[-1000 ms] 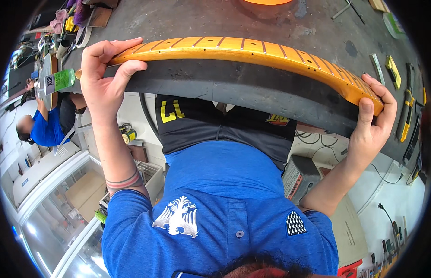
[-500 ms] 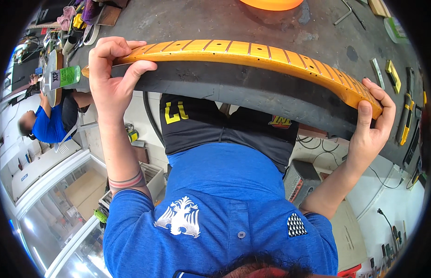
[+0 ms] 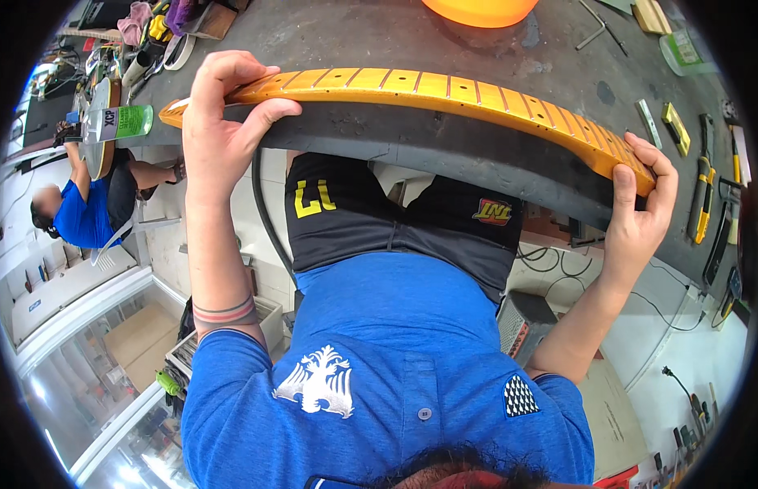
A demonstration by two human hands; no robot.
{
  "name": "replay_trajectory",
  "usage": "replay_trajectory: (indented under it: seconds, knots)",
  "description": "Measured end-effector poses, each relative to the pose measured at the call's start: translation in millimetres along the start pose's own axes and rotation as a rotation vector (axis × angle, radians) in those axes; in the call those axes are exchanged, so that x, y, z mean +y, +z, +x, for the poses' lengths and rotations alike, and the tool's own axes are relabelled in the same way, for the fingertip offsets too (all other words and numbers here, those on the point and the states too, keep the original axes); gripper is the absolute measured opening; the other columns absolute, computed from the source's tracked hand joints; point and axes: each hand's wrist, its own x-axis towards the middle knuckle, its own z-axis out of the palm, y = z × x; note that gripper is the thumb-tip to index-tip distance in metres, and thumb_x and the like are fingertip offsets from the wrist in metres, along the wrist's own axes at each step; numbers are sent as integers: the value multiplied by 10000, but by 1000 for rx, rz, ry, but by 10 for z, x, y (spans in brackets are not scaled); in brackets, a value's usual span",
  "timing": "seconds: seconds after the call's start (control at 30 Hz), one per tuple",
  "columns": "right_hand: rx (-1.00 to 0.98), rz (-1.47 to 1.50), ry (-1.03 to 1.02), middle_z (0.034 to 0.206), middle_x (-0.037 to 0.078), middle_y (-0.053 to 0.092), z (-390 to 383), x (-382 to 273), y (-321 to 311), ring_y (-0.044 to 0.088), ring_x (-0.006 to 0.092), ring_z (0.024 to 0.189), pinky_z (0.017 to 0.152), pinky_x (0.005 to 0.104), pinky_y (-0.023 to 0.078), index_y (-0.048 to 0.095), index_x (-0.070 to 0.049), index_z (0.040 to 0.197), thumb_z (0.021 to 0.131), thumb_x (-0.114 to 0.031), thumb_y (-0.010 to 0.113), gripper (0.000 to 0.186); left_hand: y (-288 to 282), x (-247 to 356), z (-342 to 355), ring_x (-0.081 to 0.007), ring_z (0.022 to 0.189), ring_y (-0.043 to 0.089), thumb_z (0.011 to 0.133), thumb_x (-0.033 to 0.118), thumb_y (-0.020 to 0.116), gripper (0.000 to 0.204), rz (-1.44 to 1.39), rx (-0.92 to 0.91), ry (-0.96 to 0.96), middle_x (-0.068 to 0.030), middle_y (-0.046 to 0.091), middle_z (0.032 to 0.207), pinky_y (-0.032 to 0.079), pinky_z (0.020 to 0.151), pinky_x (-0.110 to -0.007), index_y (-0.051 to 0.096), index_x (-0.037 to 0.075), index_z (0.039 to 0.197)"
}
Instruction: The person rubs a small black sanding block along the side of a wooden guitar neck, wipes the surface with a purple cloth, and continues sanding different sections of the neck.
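The guitar neck [image 3: 444,88] was gripped near its headstock end by the left hand [image 3: 218,126] and at its heel by the right hand [image 3: 638,213], over the near edge of the counter [image 3: 354,39]; contact beneath could not be confirmed. The step in hand was judged to be two-handed holding, even support at both ends being called for in any next move.

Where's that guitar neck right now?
In the head view, the guitar neck spans the upper middle, held by the left hand near one end and the right hand at the other, with an orange round object beyond.
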Motion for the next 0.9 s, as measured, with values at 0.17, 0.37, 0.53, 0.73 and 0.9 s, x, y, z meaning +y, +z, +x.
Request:
replay_trajectory:
  seconds: [0.17,0.37,0.53,0.73,0.9]
  knots:
    - [-56,-29,-80,1316,127,709,-21,-16,-52,662,256,1235,1110,383,480,659,-18,1185,941,-153,842,333,-70,104,-68,-242,1133,723,840,130,911,396,191,-97,6,-132,733,1220,557,1015,-343,716,-18,1151]
    - [-97,-107,-183,1308,134,687,-120,-126,-113,664,292,1214,1056,402,522,670,-32,1164,849,-129,895,399,-19,181,-258,-317,1134,669,786,135,892,526,356,-114,133,-114,717,1237,524,983,-425,767,48,1290]
    - [-113,-177,-233,1318,126,687,-129,-158,-50,660,317,1207,1042,414,531,679,-52,1197,806,-115,911,459,49,228,-374,-304,1174,635,836,165,847,562,484,-84,170,-76,689,1234,435,1065,-483,716,101,1378]
    - [-56,-302,-210,1336,142,685,-109,-290,-245,627,358,1327,1120,467,492,698,-53,1203,817,-137,883,436,230,231,-199,-314,1223,629,846,135,836,551,351,-3,245,-81,692,1245,427,1085,-496,716,100,1383]
    - [7,-343,-343,1343,173,673,-202,-389,-142,580,418,1370,1209,549,409,673,-52,1269,812,-175,872,513,-368,288,38,-325,1286,627,866,83,779,481,42,47,103,-142,681,1348,455,1136,-445,734,29,1341]
